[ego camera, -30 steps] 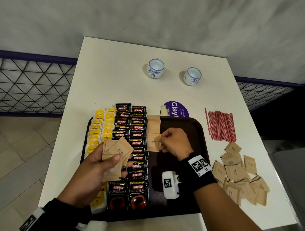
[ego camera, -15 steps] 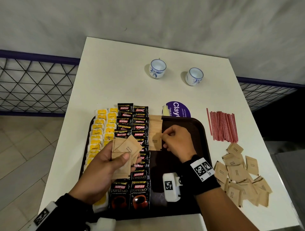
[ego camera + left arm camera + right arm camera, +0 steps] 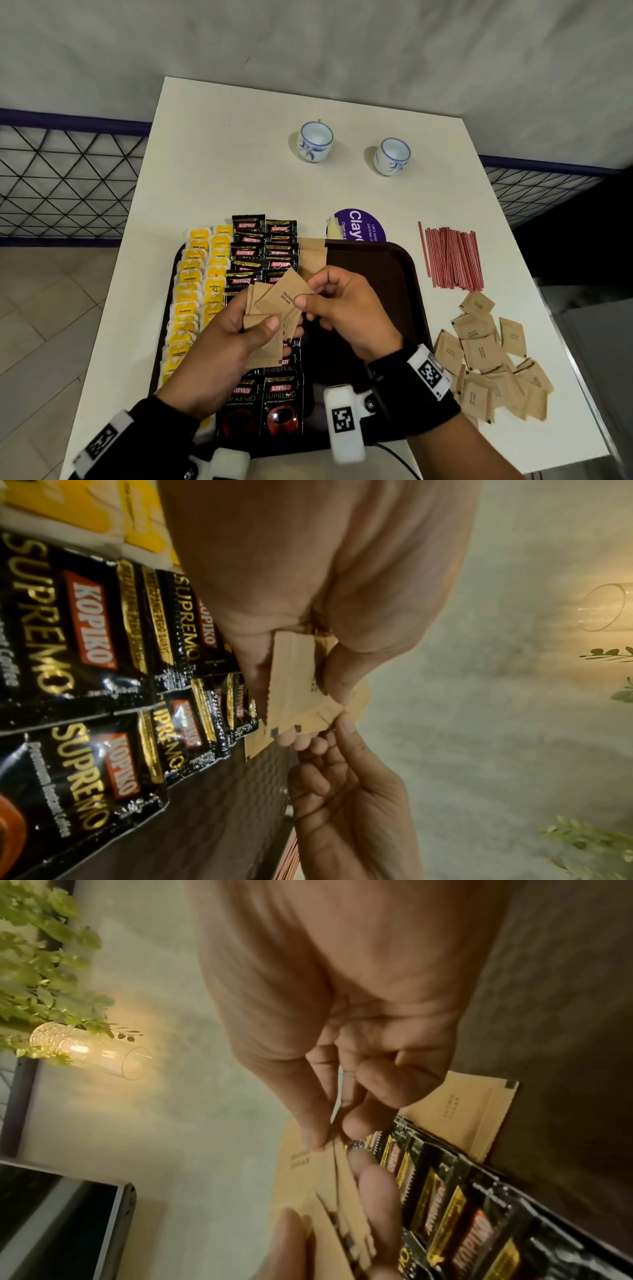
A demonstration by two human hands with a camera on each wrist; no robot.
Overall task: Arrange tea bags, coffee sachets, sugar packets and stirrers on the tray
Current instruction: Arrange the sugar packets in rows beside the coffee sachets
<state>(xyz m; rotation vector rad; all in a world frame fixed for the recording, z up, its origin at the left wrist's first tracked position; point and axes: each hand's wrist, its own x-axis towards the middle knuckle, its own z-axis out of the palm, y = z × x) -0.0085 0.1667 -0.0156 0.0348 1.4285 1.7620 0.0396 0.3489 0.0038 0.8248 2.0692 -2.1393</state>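
Head view, with both wrist views. A dark brown tray (image 3: 404, 274) sits on a white table (image 3: 239, 164). Two columns of yellow-tagged tea bags (image 3: 200, 284) fill the tray's left side, and beside them run two columns of black Kopiko coffee sachets (image 3: 263, 246), overlapping like shingles from the far edge to the near edge. To the right of the sachets, a short column of brown sugar packets (image 3: 311, 255) lies at the tray's far edge; the right part of the tray is bare. Above the tray's middle, the left hand (image 3: 222, 346) grips a fanned stack of sugar packets (image 3: 263, 308), thumb pressed on top and fingers curled beneath. The right hand (image 3: 349, 308) meets it, thumb and forefinger pinching the corner of the top packet (image 3: 286, 298), which reads "BROWN SUGAR" and is tilted away from the rest of the stack. The left wrist view shows the same pinch at the packet's corner. On the table to the right of the tray lie a bundle of red stirrers (image 3: 452, 257) and, nearer, a loose heap of sugar packets (image 3: 486, 356). Two white-and-blue cups (image 3: 352, 150) stand apart at the far end, and a purple round sticker (image 3: 361, 226) shows just behind the tray.
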